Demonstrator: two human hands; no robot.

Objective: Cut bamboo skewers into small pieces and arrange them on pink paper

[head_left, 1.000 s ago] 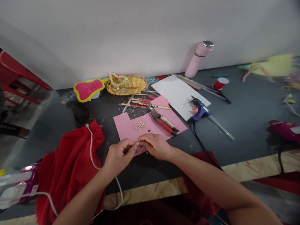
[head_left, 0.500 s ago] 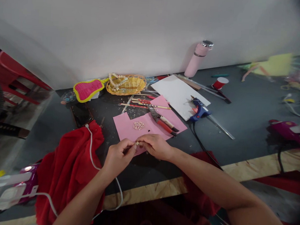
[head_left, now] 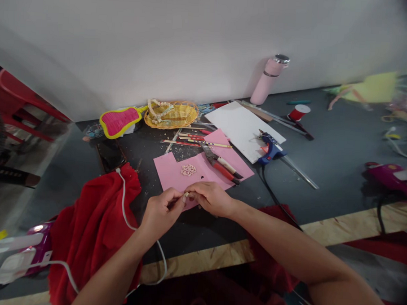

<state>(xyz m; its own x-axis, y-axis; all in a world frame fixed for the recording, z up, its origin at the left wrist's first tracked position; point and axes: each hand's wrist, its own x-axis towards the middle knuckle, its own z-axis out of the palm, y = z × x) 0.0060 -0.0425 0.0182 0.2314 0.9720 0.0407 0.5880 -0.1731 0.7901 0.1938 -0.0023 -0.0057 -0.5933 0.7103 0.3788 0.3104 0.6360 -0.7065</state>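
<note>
Pinching a small pale piece between our fingertips, we have our left hand (head_left: 163, 210) and right hand (head_left: 213, 199) nearly meeting over the near edge of the pink paper (head_left: 182, 182). The piece (head_left: 187, 195) sits right at the tips, between the two hands, with only a little of it showing; our fingers are closed down around it, though we cannot tell which hand bears more of the hold. Just beyond our fingers, a small pile of pale bits (head_left: 188, 170) lies on the paper, and the red-handled pliers (head_left: 223, 167) rest to the right of that pile.
</note>
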